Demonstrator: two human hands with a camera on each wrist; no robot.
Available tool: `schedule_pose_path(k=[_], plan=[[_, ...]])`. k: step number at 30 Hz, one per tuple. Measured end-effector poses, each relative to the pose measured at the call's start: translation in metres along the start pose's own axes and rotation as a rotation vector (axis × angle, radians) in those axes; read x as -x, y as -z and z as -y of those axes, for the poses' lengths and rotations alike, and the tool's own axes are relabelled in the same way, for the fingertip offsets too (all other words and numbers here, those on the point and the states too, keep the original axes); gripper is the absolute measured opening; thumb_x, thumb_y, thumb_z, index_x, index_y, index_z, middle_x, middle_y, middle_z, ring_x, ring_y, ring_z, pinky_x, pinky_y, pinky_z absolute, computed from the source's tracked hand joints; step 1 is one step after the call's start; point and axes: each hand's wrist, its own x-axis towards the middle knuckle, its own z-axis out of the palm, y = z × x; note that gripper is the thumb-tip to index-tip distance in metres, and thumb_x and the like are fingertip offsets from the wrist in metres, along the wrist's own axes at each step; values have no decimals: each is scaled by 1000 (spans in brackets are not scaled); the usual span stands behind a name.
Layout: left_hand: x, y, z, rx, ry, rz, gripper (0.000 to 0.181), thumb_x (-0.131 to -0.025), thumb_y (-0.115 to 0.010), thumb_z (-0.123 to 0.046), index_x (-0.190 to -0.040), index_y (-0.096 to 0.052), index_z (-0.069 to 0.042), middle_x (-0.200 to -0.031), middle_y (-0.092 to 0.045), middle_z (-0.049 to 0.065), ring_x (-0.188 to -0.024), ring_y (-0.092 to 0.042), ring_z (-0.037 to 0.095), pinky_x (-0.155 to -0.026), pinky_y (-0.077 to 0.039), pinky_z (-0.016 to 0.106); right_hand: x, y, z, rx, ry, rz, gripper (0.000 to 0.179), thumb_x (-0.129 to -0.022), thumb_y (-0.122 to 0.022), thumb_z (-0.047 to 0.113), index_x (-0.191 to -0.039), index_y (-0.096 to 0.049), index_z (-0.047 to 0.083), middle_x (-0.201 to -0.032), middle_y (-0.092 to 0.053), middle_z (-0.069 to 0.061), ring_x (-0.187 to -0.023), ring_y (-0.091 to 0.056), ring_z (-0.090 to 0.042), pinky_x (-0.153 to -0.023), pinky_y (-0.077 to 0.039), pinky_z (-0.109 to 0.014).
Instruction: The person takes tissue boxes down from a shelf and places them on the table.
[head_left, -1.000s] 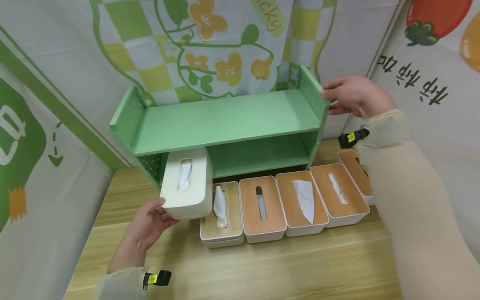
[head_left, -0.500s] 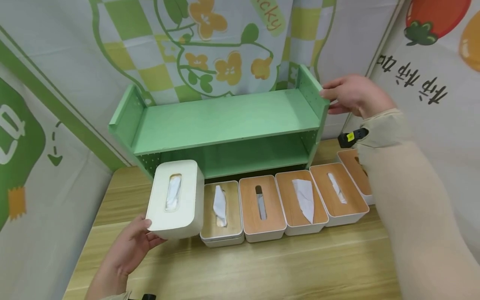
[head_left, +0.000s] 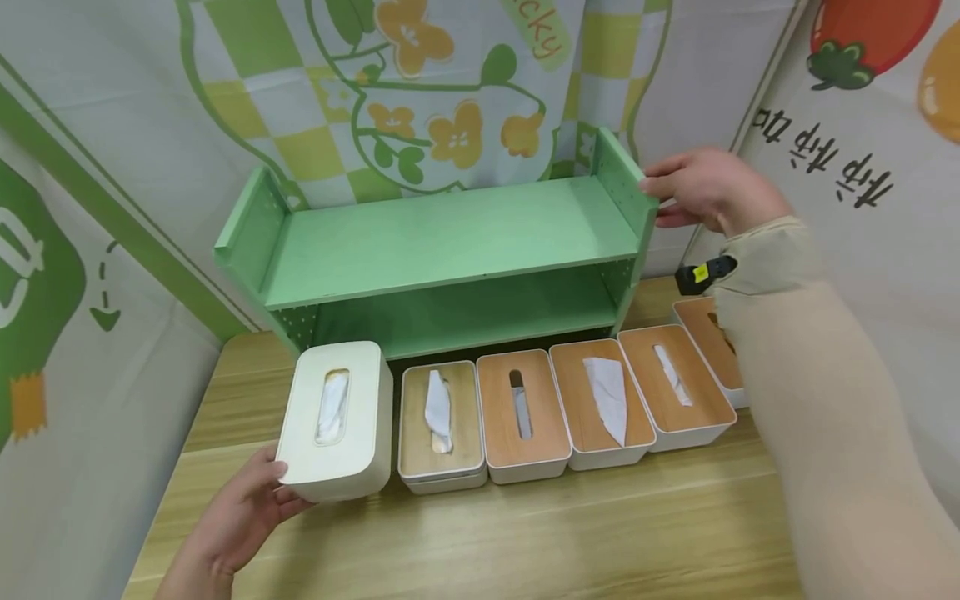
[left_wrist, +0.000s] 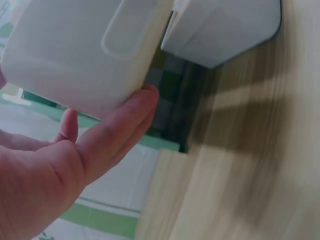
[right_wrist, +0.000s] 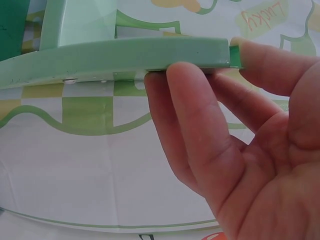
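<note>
A cream tissue box (head_left: pixel 330 421), tissue showing in its slot, is held by my left hand (head_left: pixel 243 504) at its front left corner. In the left wrist view my fingers (left_wrist: pixel 117 122) reach under the box's edge, and the box is tilted above the wooden table. My right hand (head_left: pixel 712 190) pinches the upper front corner of the right side panel of a green two-tier shelf (head_left: pixel 450 242). The right wrist view has the thumb on one face of that panel (right_wrist: pixel 190 52) and the fingers against the other.
In front of the shelf stands a row of wood-topped tissue boxes, including one with a paler lid (head_left: pixel 420 417) beside the cream box. The rightmost box (head_left: pixel 705 333) is partly hidden by my right sleeve (head_left: pixel 810 358). Patterned cloth (head_left: pixel 300 92) hangs behind the wooden table (head_left: pixel 525 533).
My left hand has brought the cream tissue box out from the shelf's lower tier, forward and left, to beside the row. The right hand stays on the shelf's side panel.
</note>
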Motion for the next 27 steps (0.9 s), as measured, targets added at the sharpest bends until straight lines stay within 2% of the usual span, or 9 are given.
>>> schedule_pose_path(k=[6,10,15,20,23,27], plan=[[2,12,11,-29,77,-55,16,-106,-32,-10,-109,-48,-7,-111,-56,9,-95,-65,26,-85,-54,44,1,0,2,-14,-8,-4,64,-104,-52,38,-159,-28,17,-159,-28,-12,-124,-51,-25,-90,-52,-32],[-2,18,21,-24,129,-74,16,-105,-33,-10,-107,-49,-8,-107,-57,9,-94,-64,26,-85,-54,43,2,1,4,-30,-12,-23,63,-103,-54,36,-158,-29,16,-157,-31,-12,-118,-56,-23,-92,-52,-33],[-9,22,30,-1,191,-88,17,-104,-35,-11,-107,-52,-10,-106,-59,10,-97,-62,27,-87,-53,44,3,1,4,-18,-14,-20,63,-104,-53,36,-158,-29,17,-157,-30,-12,-120,-54,-24,-91,-52,-33],[-16,23,35,13,263,-110,15,-103,-38,-15,-110,-50,-9,-109,-57,12,-102,-60,28,-91,-51,46,3,1,2,7,-8,-9,63,-104,-51,38,-159,-27,17,-159,-27,-12,-124,-51,-26,-89,-52,-32],[-19,21,38,-18,291,-135,16,-103,-39,-16,-113,-43,-4,-110,-56,13,-103,-59,26,-91,-50,45,3,0,1,-4,-5,-4,63,-104,-53,37,-159,-28,17,-158,-29,-12,-124,-51,-26,-91,-52,-32],[-21,18,41,-85,316,-156,26,-104,-41,-16,-119,-34,3,-115,-53,15,-104,-59,25,-91,-50,44,3,-1,1,7,3,-8,64,-104,-53,38,-158,-29,16,-157,-31,-13,-124,-52,-26,-93,-51,-34]])
